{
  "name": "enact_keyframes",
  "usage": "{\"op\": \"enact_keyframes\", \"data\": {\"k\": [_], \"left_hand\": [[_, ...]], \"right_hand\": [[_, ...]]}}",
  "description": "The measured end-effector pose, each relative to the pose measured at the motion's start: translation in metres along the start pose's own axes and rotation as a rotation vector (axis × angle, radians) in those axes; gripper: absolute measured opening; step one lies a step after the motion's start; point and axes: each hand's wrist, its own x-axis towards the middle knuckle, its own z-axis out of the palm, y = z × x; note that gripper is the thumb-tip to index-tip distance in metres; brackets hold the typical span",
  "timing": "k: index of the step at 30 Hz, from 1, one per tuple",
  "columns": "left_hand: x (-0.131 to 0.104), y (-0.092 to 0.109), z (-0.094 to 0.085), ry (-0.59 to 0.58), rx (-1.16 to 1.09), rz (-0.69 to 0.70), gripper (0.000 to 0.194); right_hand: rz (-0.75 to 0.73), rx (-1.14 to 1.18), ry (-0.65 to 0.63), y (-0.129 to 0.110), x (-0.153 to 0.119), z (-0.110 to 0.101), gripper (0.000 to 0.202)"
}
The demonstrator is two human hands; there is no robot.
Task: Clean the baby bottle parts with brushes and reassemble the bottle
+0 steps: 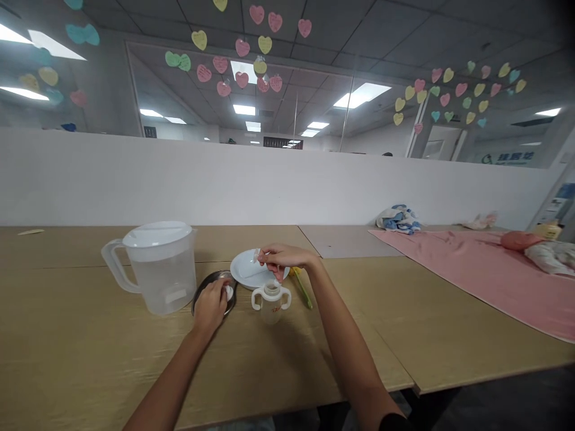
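One pitcher [162,275], two dishes [242,269] [215,278], one handled bottle [271,308]

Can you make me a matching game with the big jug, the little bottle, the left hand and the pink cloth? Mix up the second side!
Things:
1. Big jug
2. Little bottle
3. Left hand
4. Pink cloth

Places and looks:
A. Reaching to the round metal dish
B. Spread out on the right side of the picture
C. Has a white lid and one big handle
D. Has two white handles, one on each side

Right pairs: 1-C, 2-D, 3-A, 4-B
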Motion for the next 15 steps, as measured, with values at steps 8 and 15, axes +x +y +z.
{"op": "enact_keyframes", "data": {"k": [8, 15], "left_hand": [[0.000, 0.003, -0.003, 0.206, -0.119, 0.033, 0.038], [0.001, 0.009, -0.010, 0.308, -0.203, -0.030, 0.034]], "right_hand": [[-0.030, 0.051, 0.066, -0.005, 0.000, 0.005, 0.018], [0.000, -0.225, 0.010, -0.003, 0.003, 0.004, 0.027]]}}
